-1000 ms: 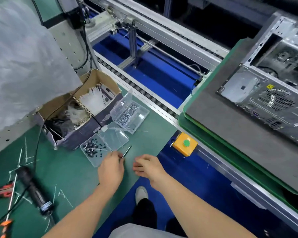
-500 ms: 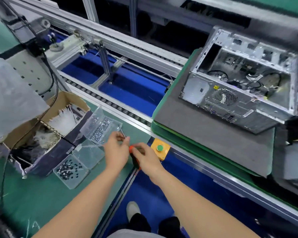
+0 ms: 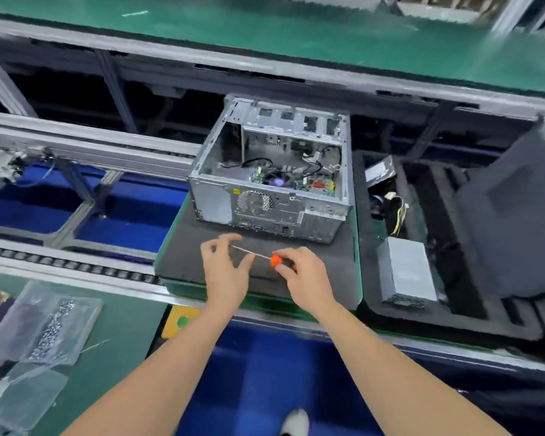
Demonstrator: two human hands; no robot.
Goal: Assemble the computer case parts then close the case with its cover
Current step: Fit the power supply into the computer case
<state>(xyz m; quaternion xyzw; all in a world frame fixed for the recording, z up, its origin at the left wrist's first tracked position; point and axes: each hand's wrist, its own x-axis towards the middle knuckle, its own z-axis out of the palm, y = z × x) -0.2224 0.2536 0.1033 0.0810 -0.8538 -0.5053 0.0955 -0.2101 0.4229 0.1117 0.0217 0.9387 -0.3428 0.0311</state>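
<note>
Head view: our right hand (image 3: 302,275) grips the orange-handled steel screwdriver (image 3: 276,261); we cannot tell whether our left hand (image 3: 225,272) pinches its tip

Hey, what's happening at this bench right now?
A person stands before an open computer case, which sits uncovered on a dark foam mat. Their right hand grips an orange-handled screwdriver; the left hand has its fingers by the shaft's tip. A grey power supply lies alongside, not installed.

screwdriver (image 3: 275,261) lifted over to case (image 3: 266,201)
</note>
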